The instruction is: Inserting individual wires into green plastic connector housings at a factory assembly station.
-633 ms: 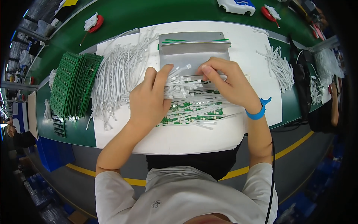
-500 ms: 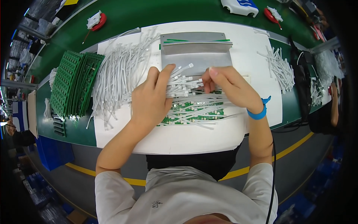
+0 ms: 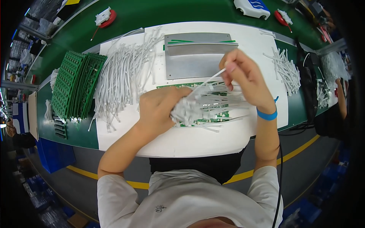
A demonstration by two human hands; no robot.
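My left hand (image 3: 156, 110) is closed round a bundle of white cables (image 3: 186, 110) with small white connectors, blurred by motion. My right hand (image 3: 248, 81), with a blue wrist strap, is raised to the right and pinches the end of one white cable (image 3: 211, 79). That cable slants down toward the bundle. Under both hands lies a green circuit board panel (image 3: 224, 114), with several white cables lying across it. Just beyond the panel sits a grey metal plate (image 3: 190, 66) with a raised bar and green strips along it.
A large spread of white cables (image 3: 121, 76) lies to the left, beside a stack of green circuit board panels (image 3: 76, 85). A smaller heap of white cables (image 3: 285, 72) is at the right. Red and white round items (image 3: 108, 19) and a white-blue device (image 3: 253, 7) stand at the back.
My right hand has moved up and to the right, drawing one cable out from the bundle. My left hand, holding the bundle, has shifted slightly right and lower.
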